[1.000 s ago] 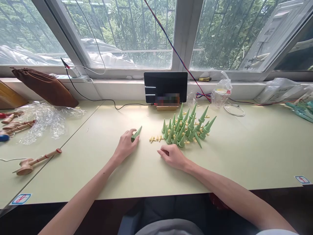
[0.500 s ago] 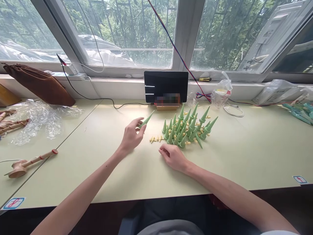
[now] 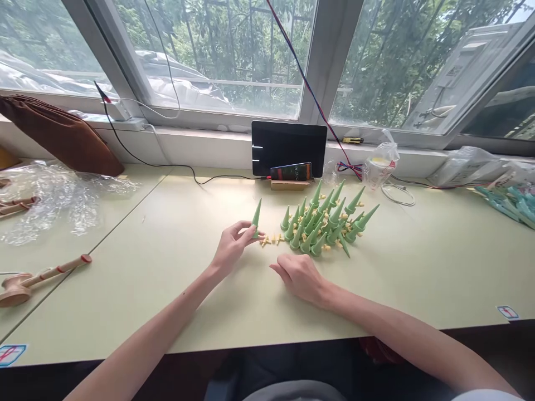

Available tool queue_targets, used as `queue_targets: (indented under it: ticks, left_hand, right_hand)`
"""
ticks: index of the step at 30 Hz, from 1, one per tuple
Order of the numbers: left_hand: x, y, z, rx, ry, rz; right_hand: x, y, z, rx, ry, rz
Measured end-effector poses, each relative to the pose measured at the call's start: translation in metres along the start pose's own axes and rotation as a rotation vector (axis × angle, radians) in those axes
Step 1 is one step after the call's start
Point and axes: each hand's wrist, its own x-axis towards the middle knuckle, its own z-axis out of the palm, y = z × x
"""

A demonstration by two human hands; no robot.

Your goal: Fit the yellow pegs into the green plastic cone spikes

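Observation:
My left hand (image 3: 236, 242) is closed on a green cone (image 3: 257, 216), its tip pointing up, just left of several small yellow pieces (image 3: 273, 239) lying on the table. My right hand (image 3: 301, 275) rests closer to me with its fingers curled and closed; whatever they may hold is hidden. Beyond and right of it stands a cluster of green cones (image 3: 320, 223), most upright, with small yellow parts sticking out from many of them. One cone (image 3: 344, 245) in the cluster leans over on its side, tip toward me.
A phone (image 3: 291, 171) leans against a dark tablet (image 3: 288, 147) by the window. Left are a wooden kendama-like toy (image 3: 54, 274), clear plastic wrap (image 3: 71, 206) and a brown bag (image 3: 62, 136). Right are a bagged cup (image 3: 381, 161), a coiled white cable (image 3: 398, 195) and teal pieces (image 3: 512, 203).
My left hand has moved slightly right and down, turning the green cone from slanted to nearly upright. My right hand's fingers have curled closer together. The view has shifted slightly.

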Motion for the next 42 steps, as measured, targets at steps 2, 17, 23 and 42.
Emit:
queue_targets:
  ticks: [2,17,23,42]
  left_hand:
    - [0.001,0.001,-0.001,-0.033,0.01,0.003]
    - [0.001,0.005,-0.004,0.129,0.108,0.1]
    - [-0.001,0.007,-0.002,0.127,0.072,0.09]
    - [-0.005,0.007,0.002,0.091,-0.076,0.045]
  right_hand:
    - [0.007,-0.004,-0.006,-0.032,-0.023,0.028]
    - [0.051,-0.007,0.001,-0.056,-0.178,0.203]
    - [0.049,-0.007,0.001,-0.041,-0.198,0.216]
    - [0.016,0.002,-0.008,0.019,-0.234,0.029]
